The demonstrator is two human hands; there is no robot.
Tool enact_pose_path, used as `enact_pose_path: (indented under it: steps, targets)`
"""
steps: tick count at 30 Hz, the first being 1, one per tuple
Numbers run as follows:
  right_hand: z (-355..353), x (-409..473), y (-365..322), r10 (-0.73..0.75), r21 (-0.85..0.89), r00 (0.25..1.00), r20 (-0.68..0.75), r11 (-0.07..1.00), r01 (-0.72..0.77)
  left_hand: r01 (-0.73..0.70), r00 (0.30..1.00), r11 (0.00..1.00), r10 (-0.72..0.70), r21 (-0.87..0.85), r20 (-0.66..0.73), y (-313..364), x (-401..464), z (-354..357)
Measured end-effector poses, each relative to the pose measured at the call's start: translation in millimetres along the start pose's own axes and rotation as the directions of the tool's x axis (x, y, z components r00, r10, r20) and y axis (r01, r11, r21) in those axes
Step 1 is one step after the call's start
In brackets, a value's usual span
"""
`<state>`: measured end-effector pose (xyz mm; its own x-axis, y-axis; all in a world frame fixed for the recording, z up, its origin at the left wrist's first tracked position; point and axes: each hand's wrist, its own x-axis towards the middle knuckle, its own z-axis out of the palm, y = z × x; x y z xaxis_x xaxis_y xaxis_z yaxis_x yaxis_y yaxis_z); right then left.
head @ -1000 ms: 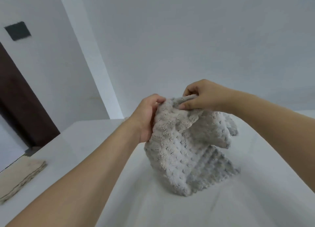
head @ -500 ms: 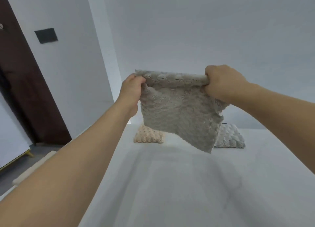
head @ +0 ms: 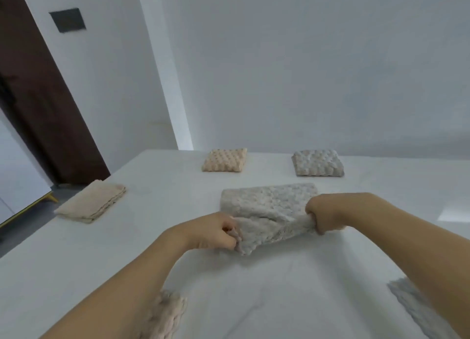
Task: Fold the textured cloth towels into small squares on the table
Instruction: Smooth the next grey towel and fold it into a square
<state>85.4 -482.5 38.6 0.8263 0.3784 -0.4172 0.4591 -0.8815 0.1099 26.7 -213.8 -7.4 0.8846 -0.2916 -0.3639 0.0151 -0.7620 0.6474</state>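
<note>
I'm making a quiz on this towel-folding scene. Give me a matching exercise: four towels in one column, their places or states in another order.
Towels:
1. grey bumpy towel held in both hands
2. peach bumpy folded towel
3. grey bumpy folded square towel
4. beige flat folded towel

Places:
A. far right
B. left table edge
C. far middle
D. centre, half folded

Pairs: 1-D, 2-C, 3-A, 4-B
</note>
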Motion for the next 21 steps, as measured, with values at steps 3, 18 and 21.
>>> enact_pose_path:
  steps: [3, 18, 21]
  targets:
    - [23.4, -22.8, -11.7, 0.051, -0.007, 0.992, 0.115, 0.999, -0.051, 0.004, 1.0, 0.994, -0.004, 0.112, 0.001, 4.0, -30.4, 17.1]
    - [35.6, -6.4, -30.8, 0.136, 0.393, 0.95, -0.282, 0.919, -0.015, 0.049, 0.881, 0.948, 0.107, 0.315, -0.461, 33.8, 1.4, 31.0]
    - [43.7, 27.9, -41.6, 0.152, 0.482, 0.909, -0.388, 0.874, 0.059, 0.022, 0.827, 0.953, 0.153, 0.303, -0.541, 39.2, 45.6, 38.0]
